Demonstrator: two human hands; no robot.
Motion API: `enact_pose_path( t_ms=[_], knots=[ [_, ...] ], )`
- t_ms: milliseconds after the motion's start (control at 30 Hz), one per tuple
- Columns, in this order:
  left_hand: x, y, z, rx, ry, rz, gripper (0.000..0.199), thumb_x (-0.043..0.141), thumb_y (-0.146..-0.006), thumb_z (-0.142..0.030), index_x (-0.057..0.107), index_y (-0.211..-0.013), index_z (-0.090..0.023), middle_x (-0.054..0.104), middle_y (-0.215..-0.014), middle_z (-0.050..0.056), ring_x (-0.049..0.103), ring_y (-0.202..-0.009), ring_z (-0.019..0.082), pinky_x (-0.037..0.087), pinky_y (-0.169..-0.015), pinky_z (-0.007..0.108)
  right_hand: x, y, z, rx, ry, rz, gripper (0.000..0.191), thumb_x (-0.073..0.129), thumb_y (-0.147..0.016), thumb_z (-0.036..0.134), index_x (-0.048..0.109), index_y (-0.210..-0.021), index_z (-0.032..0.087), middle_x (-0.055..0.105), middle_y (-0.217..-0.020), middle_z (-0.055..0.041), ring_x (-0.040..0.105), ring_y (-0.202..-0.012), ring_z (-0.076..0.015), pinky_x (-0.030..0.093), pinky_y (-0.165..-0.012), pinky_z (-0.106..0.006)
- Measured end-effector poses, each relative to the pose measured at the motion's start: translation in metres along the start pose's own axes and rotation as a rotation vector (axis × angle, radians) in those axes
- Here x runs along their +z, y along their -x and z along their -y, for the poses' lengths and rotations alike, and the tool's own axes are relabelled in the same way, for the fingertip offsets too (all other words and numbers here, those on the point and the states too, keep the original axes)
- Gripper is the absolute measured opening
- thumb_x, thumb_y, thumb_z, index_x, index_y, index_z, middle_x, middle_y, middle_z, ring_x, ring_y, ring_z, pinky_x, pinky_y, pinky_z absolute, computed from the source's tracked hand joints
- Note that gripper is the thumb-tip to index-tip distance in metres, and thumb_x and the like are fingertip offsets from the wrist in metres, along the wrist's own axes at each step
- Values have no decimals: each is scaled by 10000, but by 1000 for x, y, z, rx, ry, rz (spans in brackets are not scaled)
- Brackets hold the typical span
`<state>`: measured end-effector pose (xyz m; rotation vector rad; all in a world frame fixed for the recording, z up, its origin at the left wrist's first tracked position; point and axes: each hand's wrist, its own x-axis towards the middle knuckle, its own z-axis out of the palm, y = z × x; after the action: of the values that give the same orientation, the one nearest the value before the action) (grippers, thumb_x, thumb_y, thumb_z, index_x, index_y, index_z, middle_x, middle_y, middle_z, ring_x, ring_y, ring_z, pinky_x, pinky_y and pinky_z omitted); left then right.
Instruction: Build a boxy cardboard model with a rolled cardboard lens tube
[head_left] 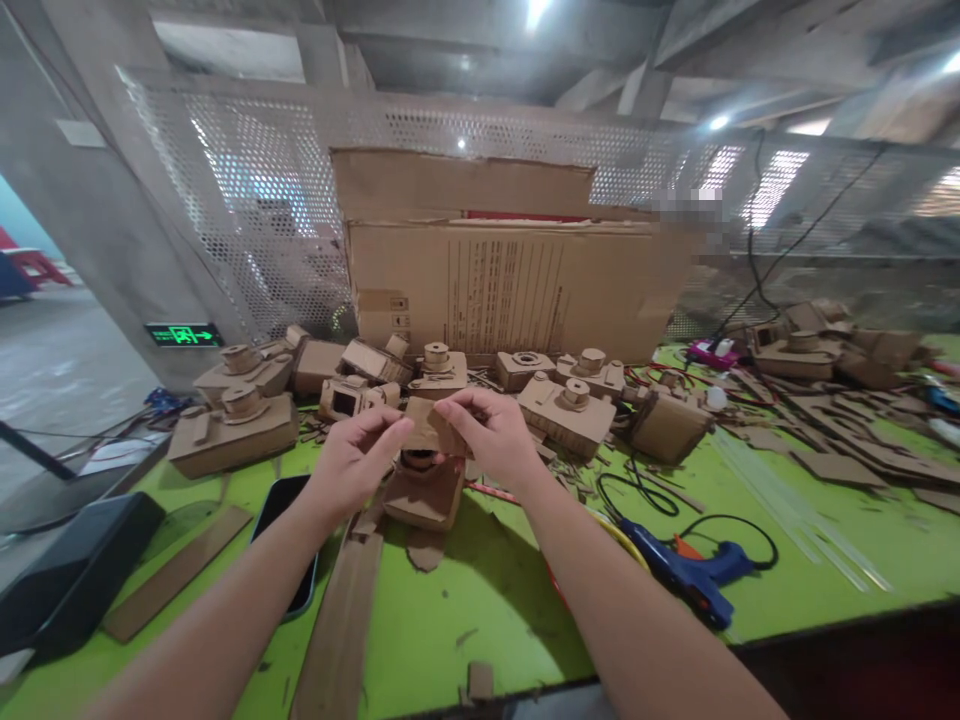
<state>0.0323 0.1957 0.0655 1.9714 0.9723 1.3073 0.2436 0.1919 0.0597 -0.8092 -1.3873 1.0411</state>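
Observation:
A small cardboard piece is held up between my two hands, over the middle of the green table. My left hand is closed with thumb and fingers at the piece's left edge. On its right side, my right hand pinches it between thumb and fingers. Just beneath stands a cardboard model camera with a round lens part, its top partly hidden by the piece and my fingers. A long cardboard strip lies to the left of that camera, and a phone lies under my left forearm.
Several cardboard model cameras line the table's back in front of a large cardboard box. A blue glue gun and clear glue sticks lie on the right, near cardboard scraps. A dark box-shaped object stands at left.

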Motion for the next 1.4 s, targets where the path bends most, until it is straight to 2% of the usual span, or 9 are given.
enact_pose_path(
  t_ms=[133,267,400,533,633,833,1067,1200,1400],
  knots=[
    [-2,3,0,13,-17,28,408,733,-979,-516,711,-753,-177,621,-736,17,520,-721,171,444,-684,285,4,3,8,55,-66,44,528,859,-797,727,713,-836,221,688,-700,-2,668,-530,-166,547,-394,-250],
    [-2,4,0,-9,28,63,476,692,-992,-592,711,-758,-177,618,-727,17,530,-705,172,468,-670,285,6,4,10,122,-129,70,591,857,-760,780,666,-829,225,631,-608,37,662,-440,-167,500,-334,-241],
    [-1,3,-1,-39,50,2,491,657,-1019,-606,729,-783,-181,644,-733,24,561,-708,180,477,-667,285,8,1,5,144,-171,33,587,873,-750,767,669,-891,235,675,-674,33,696,-486,-173,562,-389,-266],
    [-1,2,-1,-61,35,-58,467,692,-1005,-579,721,-752,-187,637,-701,18,576,-697,186,477,-665,292,7,-2,0,146,-167,11,538,958,-730,630,696,-1000,245,727,-710,22,718,-533,-179,568,-435,-261],
    [-1,3,-1,-64,31,-33,445,728,-982,-573,769,-780,-179,692,-741,33,609,-720,198,504,-676,298,6,-1,0,146,-160,35,490,961,-749,594,706,-965,236,705,-648,32,683,-499,-162,536,-428,-245],
    [2,5,-3,-87,130,74,514,707,-982,-650,859,-1018,-160,830,-938,96,746,-867,265,611,-780,346,3,0,6,143,-203,103,578,937,-712,709,676,-928,240,656,-633,60,656,-489,-146,523,-417,-242],
    [4,4,-2,-131,177,18,526,730,-974,-667,829,-886,-157,794,-824,64,696,-760,208,572,-725,297,7,2,3,120,-152,108,497,890,-821,679,713,-896,221,612,-592,68,572,-433,-104,464,-396,-214],
    [8,2,-1,-181,258,42,544,720,-968,-689,846,-981,-161,827,-882,88,750,-804,245,610,-744,330,11,1,1,130,-194,126,550,844,-819,749,646,-843,236,544,-548,97,457,-399,-72,362,-370,-190],
    [6,3,-9,-242,336,60,573,734,-941,-718,858,-963,-159,854,-916,112,805,-848,286,656,-811,378,10,0,-2,158,-218,163,535,862,-816,724,691,-881,222,543,-565,97,437,-406,-64,344,-378,-189]
  ],
)
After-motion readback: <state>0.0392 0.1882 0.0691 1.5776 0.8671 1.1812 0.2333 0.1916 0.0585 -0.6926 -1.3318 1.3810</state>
